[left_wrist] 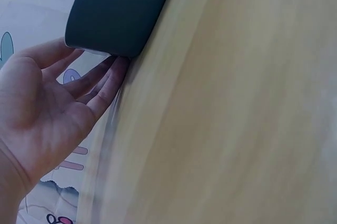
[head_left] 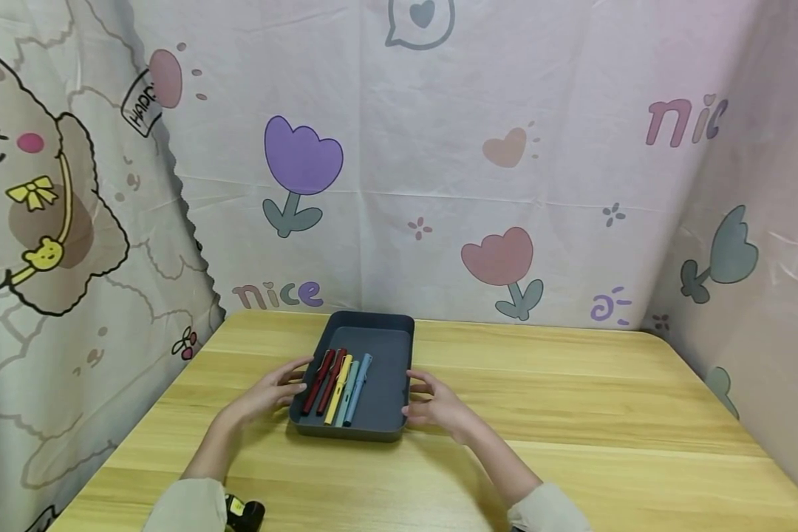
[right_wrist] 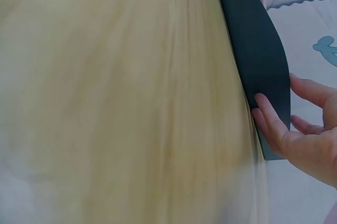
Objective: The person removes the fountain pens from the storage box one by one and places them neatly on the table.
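Note:
A dark grey rectangular tray [head_left: 389,369] lies on the wooden table. Inside it, toward the left, several pens lie side by side: two dark red ones, a yellow pen [head_left: 338,389], a teal one and a light blue pen [head_left: 358,389]. My left hand [head_left: 266,395] is at the tray's left side, its fairly straight fingers touching the outer wall and rim. On the opposite side, my right hand [head_left: 442,406] rests extended fingers against the wall. The right wrist view shows fingertips [right_wrist: 266,105] on the tray's outer face.
The wooden table [head_left: 572,414] extends to both sides of the tray. Behind it hangs a printed white cloth [head_left: 412,170] with flowers, and further cloth covers the left and right sides. A small black device with a yellow label [head_left: 244,513] is beside the left sleeve.

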Motion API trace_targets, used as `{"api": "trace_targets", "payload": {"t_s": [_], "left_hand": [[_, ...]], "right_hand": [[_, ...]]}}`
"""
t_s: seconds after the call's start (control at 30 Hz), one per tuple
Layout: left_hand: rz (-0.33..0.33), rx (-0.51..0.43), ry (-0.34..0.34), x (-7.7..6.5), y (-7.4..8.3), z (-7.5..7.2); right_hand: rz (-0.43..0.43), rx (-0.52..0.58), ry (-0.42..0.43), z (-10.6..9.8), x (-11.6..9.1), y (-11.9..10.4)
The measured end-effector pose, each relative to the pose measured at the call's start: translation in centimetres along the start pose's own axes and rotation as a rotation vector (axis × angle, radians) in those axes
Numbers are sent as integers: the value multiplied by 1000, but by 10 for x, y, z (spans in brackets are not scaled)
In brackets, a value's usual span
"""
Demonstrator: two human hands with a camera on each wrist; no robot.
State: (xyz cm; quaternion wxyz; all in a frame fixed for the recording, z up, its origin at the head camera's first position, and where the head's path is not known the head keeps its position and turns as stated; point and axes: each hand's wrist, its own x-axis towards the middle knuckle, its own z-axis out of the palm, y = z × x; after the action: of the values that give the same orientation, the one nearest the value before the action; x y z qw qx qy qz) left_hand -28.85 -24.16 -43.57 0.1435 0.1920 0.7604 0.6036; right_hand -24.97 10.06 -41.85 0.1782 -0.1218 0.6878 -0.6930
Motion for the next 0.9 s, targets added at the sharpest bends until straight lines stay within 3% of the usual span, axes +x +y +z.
{"api": "trace_targets", "payload": {"t_s": [0.63,0.73,0.9], "left_hand": [[15,8,46,1,-2,7],[32,1,66,1,-5,9],[36,-8,110,0,-8,11]], "right_hand": [[-20,7,3,-6,0,2],[-56,-81,57,-4,1,1],[-199,-305,254,-3,4,-4]]}}
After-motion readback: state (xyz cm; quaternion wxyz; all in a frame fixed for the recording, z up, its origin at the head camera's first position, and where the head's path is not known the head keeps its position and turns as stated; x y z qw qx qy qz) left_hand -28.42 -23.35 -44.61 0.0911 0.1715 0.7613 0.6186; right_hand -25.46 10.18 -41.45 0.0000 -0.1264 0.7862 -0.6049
